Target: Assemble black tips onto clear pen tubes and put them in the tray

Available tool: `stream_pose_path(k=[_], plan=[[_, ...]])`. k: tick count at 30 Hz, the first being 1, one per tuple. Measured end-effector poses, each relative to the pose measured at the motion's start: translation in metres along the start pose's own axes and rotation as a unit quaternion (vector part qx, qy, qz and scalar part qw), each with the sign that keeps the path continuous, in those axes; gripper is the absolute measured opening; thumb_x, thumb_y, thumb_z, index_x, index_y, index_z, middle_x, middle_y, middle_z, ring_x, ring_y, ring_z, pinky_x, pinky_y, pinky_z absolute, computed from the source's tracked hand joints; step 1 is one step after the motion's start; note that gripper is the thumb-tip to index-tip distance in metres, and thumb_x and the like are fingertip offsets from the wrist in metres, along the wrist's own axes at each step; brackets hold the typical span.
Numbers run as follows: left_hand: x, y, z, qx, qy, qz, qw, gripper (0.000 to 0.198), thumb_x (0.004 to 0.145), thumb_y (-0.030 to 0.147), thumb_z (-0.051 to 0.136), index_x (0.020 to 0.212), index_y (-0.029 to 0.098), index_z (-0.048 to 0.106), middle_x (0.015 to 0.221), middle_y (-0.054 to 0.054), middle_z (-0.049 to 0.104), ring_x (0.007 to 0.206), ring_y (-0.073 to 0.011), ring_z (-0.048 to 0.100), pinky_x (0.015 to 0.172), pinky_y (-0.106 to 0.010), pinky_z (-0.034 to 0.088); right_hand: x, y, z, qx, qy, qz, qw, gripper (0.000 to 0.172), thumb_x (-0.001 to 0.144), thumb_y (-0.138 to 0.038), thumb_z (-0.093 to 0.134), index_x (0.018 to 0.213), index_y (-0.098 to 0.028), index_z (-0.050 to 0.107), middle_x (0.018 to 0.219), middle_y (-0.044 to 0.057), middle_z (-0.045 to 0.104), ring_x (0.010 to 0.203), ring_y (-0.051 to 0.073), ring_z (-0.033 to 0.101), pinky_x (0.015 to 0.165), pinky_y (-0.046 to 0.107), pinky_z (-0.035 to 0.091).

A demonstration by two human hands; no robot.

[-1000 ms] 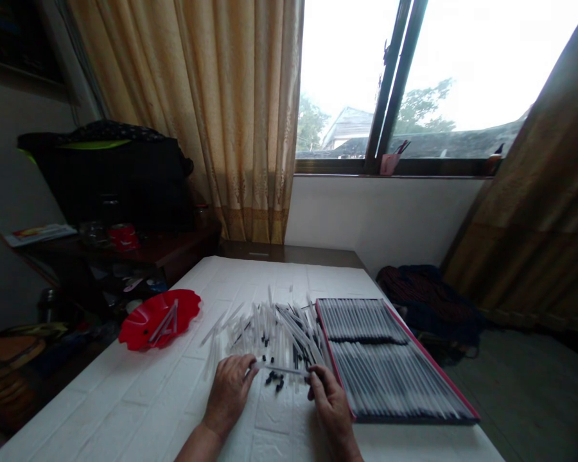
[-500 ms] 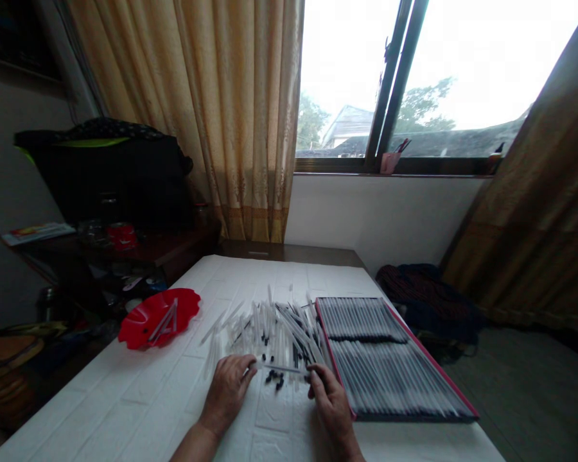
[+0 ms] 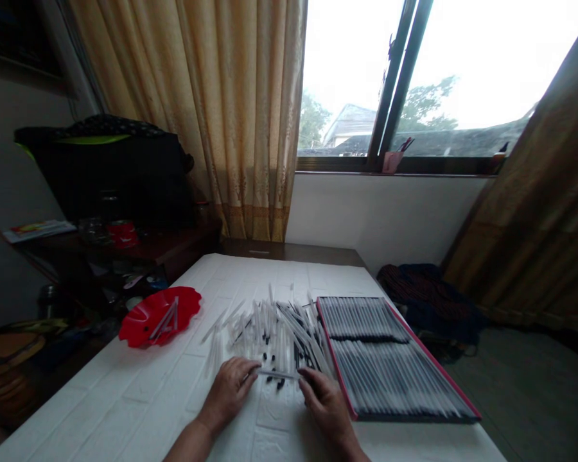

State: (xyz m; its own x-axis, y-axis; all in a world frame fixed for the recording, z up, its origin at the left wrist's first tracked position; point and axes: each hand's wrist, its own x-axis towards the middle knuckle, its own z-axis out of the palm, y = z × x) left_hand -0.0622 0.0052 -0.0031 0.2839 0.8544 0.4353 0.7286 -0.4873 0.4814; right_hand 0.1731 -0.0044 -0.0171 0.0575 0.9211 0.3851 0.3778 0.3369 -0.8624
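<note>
A thin pen (image 3: pixel 279 373), its barrel clear with a dark core, is held level just above the table by both my hands. My left hand (image 3: pixel 231 388) pinches its left end, and the fingers of my right hand (image 3: pixel 320 394) close round the right end. Small black pen caps (image 3: pixel 280 384) lie scattered under and behind it. Past my hands spreads a loose pile of clear pen barrels (image 3: pixel 257 321), with dark refills among them. Right of my right hand, a red-edged tray (image 3: pixel 350 405) holds two rows of pens laid side by side.
A red scalloped dish (image 3: pixel 137 321) with a few clear tubes stands on the left of the white-covered table (image 3: pixel 139 398). A dark cabinet (image 3: pixel 183 240) carrying a covered screen stands beyond it. Folded dark cloth (image 3: pixel 424 295) lies beyond the table's right edge.
My right hand has moved slightly left, closer to my left hand, and a shorter length of pen shows between them. The left hand is nearly where it was.
</note>
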Motion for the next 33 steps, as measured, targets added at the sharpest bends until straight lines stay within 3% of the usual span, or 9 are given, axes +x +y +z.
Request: stream_pose_path(k=[3, 6, 10, 14, 17, 20, 23, 26, 33], plan=[[0.001, -0.004, -0.008, -0.053, -0.029, -0.036, 0.998, 0.021, 0.083, 0.034, 0.052, 0.097, 0.027, 0.066, 0.094, -0.005, 0.07, 0.09, -0.0199, 0.063, 0.083, -0.034, 0.047, 0.004, -0.01, -0.004, -0.089, -0.161, -0.06, 0.981, 0.025, 0.081, -0.03, 0.05, 0.094, -0.024, 0.07, 0.083, 0.007, 0.071, 0.077, 0.021, 0.065, 0.069, 0.027, 0.048], [0.006, -0.002, -0.014, -0.146, -0.078, -0.088, 0.982, 0.021, 0.08, 0.035, 0.054, 0.094, 0.025, 0.066, 0.089, -0.003, 0.071, 0.084, -0.0178, 0.063, 0.076, -0.028, 0.048, 0.01, -0.019, -0.008, -0.166, -0.204, -0.072, 0.962, 0.025, 0.083, -0.025, 0.046, 0.096, -0.027, 0.068, 0.084, 0.005, 0.07, 0.077, 0.019, 0.065, 0.067, 0.024, 0.045], [0.015, 0.002, -0.014, -0.326, -0.094, -0.216, 0.915, 0.032, 0.072, 0.046, 0.06, 0.091, 0.02, 0.065, 0.069, 0.0, 0.066, 0.055, -0.0113, 0.057, 0.047, -0.02, 0.042, 0.017, -0.026, -0.01, -0.178, -0.205, -0.082, 0.959, 0.024, 0.086, -0.026, 0.044, 0.094, -0.027, 0.067, 0.082, 0.003, 0.068, 0.073, 0.016, 0.063, 0.063, 0.021, 0.041], [0.021, 0.006, -0.005, -0.452, -0.025, -0.314, 0.835, 0.045, 0.063, 0.056, 0.065, 0.088, 0.018, 0.062, 0.067, 0.002, 0.059, 0.049, -0.0081, 0.05, 0.035, -0.015, 0.027, 0.02, -0.027, -0.001, -0.154, -0.191, -0.096, 0.965, 0.023, 0.088, -0.028, 0.042, 0.09, -0.024, 0.065, 0.077, 0.001, 0.067, 0.07, 0.015, 0.062, 0.062, 0.02, 0.039], [0.025, 0.012, 0.003, -0.492, 0.049, -0.364, 0.789, 0.048, 0.061, 0.058, 0.065, 0.086, 0.017, 0.062, 0.066, 0.003, 0.056, 0.051, -0.0077, 0.052, 0.035, -0.014, 0.025, 0.019, -0.022, 0.012, -0.168, -0.166, -0.109, 0.965, 0.024, 0.089, -0.029, 0.041, 0.087, -0.022, 0.064, 0.074, 0.002, 0.067, 0.068, 0.015, 0.062, 0.061, 0.02, 0.039], [0.029, 0.02, 0.013, -0.49, 0.108, -0.405, 0.764, 0.046, 0.063, 0.057, 0.064, 0.087, 0.017, 0.063, 0.073, 0.001, 0.061, 0.06, -0.0098, 0.059, 0.042, -0.015, 0.034, 0.014, -0.011, 0.025, -0.211, -0.145, -0.12, 0.959, 0.023, 0.088, -0.026, 0.04, 0.088, -0.022, 0.063, 0.077, 0.003, 0.069, 0.069, 0.016, 0.064, 0.06, 0.02, 0.039], [0.034, 0.028, 0.023, -0.537, 0.143, -0.421, 0.717, 0.035, 0.067, 0.047, 0.067, 0.084, 0.016, 0.064, 0.077, -0.002, 0.066, 0.067, -0.0123, 0.064, 0.057, -0.021, 0.047, 0.006, -0.003, 0.031, -0.252, -0.133, -0.122, 0.951, 0.021, 0.087, -0.023, 0.041, 0.09, -0.022, 0.062, 0.079, 0.003, 0.07, 0.069, 0.016, 0.066, 0.059, 0.02, 0.039], [0.039, 0.033, 0.031, -0.586, 0.161, -0.435, 0.664, 0.021, 0.073, 0.032, 0.067, 0.085, 0.015, 0.064, 0.079, -0.004, 0.069, 0.067, -0.0127, 0.066, 0.062, -0.024, 0.051, 0.0, 0.0, 0.032, -0.267, -0.121, -0.125, 0.948, 0.02, 0.087, -0.021, 0.041, 0.089, -0.022, 0.061, 0.077, 0.003, 0.071, 0.069, 0.016, 0.067, 0.058, 0.019, 0.038], [0.049, 0.037, 0.042, -0.59, 0.192, -0.448, 0.644, 0.009, 0.08, 0.022, 0.061, 0.086, 0.015, 0.063, 0.078, -0.004, 0.071, 0.064, -0.0119, 0.067, 0.059, -0.023, 0.054, 0.001, -0.002, 0.032, -0.283, -0.109, -0.139, 0.943, 0.024, 0.089, -0.021, 0.036, 0.082, -0.021, 0.059, 0.072, 0.002, 0.069, 0.064, 0.014, 0.066, 0.055, 0.02, 0.034]])
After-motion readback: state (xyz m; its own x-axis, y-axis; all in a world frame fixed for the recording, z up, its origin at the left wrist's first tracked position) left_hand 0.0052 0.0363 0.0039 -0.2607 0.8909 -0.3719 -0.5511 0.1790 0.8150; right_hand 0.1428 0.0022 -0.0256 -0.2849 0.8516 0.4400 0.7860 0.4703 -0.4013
